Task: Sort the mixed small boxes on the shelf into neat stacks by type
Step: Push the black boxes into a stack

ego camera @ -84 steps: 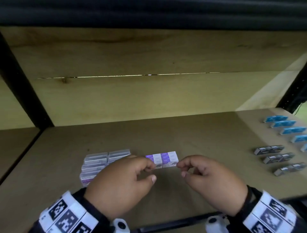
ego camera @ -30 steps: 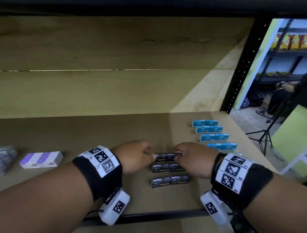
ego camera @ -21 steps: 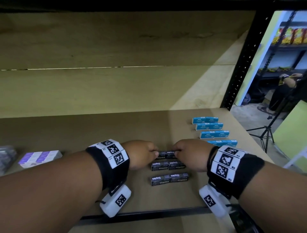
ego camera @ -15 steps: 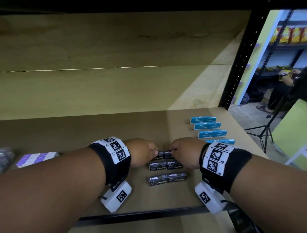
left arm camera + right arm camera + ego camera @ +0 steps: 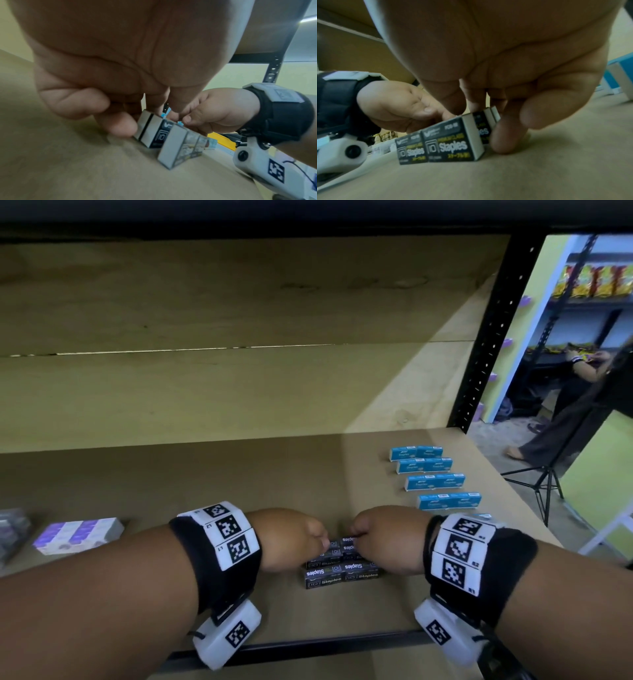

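Several black staple boxes point(image 5: 342, 574) lie in short rows at the shelf's front middle. My left hand point(image 5: 320, 544) and right hand point(image 5: 356, 541) pinch the far black row point(image 5: 349, 540) from its two ends, fingers curled. That row sits tight against the middle row; whether it lies on or beside it, I cannot tell. In the left wrist view my left fingertips point(image 5: 118, 127) press the row's grey end point(image 5: 145, 128). In the right wrist view my right thumb point(image 5: 506, 135) presses the opposite end point(image 5: 491, 115), behind the near row point(image 5: 452, 140).
Blue boxes point(image 5: 428, 470) lie in spaced rows at the back right of the wooden shelf point(image 5: 205, 481). A purple-and-white pack point(image 5: 80, 534) and grey boxes point(image 5: 10, 525) sit at the left. A black upright point(image 5: 486, 337) bounds the right side; a person stands beyond it.
My hands went from the purple boxes at the left to the black rows. Over the last second they drew the far black row toward me, against the middle row.
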